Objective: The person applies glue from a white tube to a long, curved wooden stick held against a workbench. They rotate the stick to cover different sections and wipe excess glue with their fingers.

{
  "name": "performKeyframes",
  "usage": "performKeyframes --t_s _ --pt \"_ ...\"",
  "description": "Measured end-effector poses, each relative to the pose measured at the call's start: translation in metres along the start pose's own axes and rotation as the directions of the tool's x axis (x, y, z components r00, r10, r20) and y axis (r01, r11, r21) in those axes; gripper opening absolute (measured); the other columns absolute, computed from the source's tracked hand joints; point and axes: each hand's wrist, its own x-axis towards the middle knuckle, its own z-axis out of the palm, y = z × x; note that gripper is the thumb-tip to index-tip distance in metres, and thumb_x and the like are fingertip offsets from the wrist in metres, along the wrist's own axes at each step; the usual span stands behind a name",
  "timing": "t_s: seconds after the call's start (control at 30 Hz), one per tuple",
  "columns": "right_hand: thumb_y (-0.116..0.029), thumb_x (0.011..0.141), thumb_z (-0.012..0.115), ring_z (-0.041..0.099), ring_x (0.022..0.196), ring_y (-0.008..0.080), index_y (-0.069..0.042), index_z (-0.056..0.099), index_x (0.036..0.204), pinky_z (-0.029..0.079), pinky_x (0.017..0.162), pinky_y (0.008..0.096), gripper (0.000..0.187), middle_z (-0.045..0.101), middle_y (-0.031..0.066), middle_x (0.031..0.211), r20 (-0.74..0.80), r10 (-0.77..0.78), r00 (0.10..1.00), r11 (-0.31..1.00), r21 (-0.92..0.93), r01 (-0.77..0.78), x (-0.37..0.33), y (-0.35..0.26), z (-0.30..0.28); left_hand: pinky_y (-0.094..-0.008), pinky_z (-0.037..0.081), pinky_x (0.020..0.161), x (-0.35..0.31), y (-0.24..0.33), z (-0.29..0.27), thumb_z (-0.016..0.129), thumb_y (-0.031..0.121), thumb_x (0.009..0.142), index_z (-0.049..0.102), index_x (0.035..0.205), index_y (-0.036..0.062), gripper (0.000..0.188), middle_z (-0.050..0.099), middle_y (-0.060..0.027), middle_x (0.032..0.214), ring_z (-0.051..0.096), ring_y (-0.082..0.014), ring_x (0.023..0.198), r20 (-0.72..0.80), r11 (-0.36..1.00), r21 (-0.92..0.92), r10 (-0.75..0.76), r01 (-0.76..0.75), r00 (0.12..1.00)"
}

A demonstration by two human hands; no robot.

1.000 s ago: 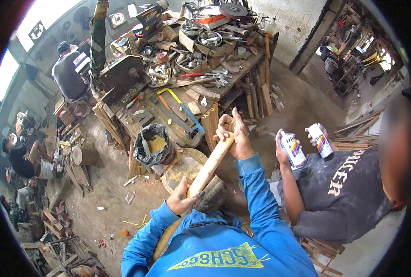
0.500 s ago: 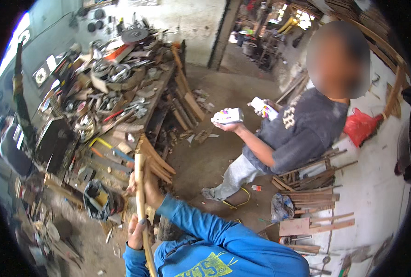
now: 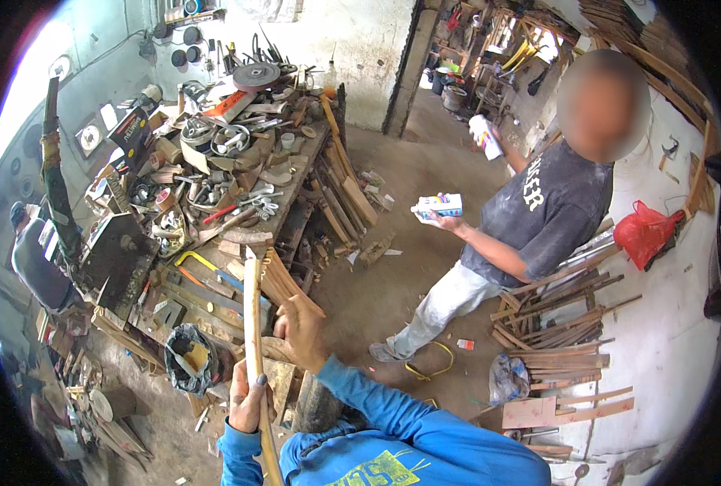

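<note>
A long, pale, slightly curved wooden strip stands slanting up in front of me, its lower end running past my blue sleeve. My left hand is closed round its lower part. Just right of the strip is my right hand, with its fingers curled in; whether they hold something small is hidden. A thin pale curl shows by the strip's upper end. Behind it lie curved wooden pieces at the bench's edge.
A cluttered workbench with tools and wood scraps fills the left. A black-lined bucket stands left of my hands. At the right, a person holds a white can and a white bottle. Wooden strips lean along the wall.
My right hand has come off the strip to its right side. My left hand keeps its hold. The other person's two white containers have moved apart, one raised. The view has shifted slightly.
</note>
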Motion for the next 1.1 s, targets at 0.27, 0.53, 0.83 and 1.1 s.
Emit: performKeyframes --t_s 0.27,0.53,0.83,1.1 --pt "-0.023 0.087 0.074 0.054 0.091 0.0139 -0.003 0.038 0.128 0.049 0.072 0.0283 0.058 0.052 0.0069 0.101 0.23 -0.029 0.973 0.997 0.082 0.01 0.012 -0.008 -0.019 -0.0365 0.049 0.056 0.0 -0.012 -0.015 0.063 0.016 0.092 0.043 0.129 0.0033 0.044 0.062 -0.0078 0.086 0.058 -0.0179 0.061 -0.022 0.819 0.548 0.215 -0.168 0.976" --pt "-0.018 0.078 0.081 0.061 0.048 0.0186 0.001 0.059 0.104 0.051 0.045 0.0322 0.038 0.063 0.0089 0.068 0.249 0.478 0.843 0.682 0.5 -0.534 0.014 -0.016 0.023 -0.0474 0.054 0.07 0.007 -0.02 0.009 0.063 0.029 0.089 0.035 0.137 -0.002 0.063 0.058 -0.0311 0.115 0.065 -0.0431 0.091 0.056 0.306 0.938 0.329 -0.163 0.943" --pt "-0.041 0.096 0.058 0.022 0.04 0.0023 -0.014 0.052 0.078 0.019 0.037 0.0209 0.033 0.028 -0.0104 0.056 -0.08 0.35 0.933 0.751 0.62 -0.228 0.147 0.016 -0.081 -0.0486 0.05 0.073 -0.041 -0.034 -0.032 0.066 0.021 0.086 0.038 0.13 -0.0008 0.057 0.063 -0.0289 0.093 0.063 -0.0471 0.085 0.018 0.592 0.789 0.245 -0.164 0.969" --pt "-0.059 0.089 0.059 0.059 0.11 0.0203 -0.001 0.036 0.142 0.047 0.096 0.0341 0.082 0.057 0.0121 0.126 0.79 0.128 0.599 0.893 0.171 -0.416 0.05 -0.027 -0.064 -0.0285 0.044 0.044 -0.03 -0.016 -0.02 0.062 0.022 0.094 0.046 0.123 0.0043 0.038 0.053 -0.0013 0.065 0.053 -0.0123 0.047 0.033 0.889 0.459 -0.019 0.002 0.999"
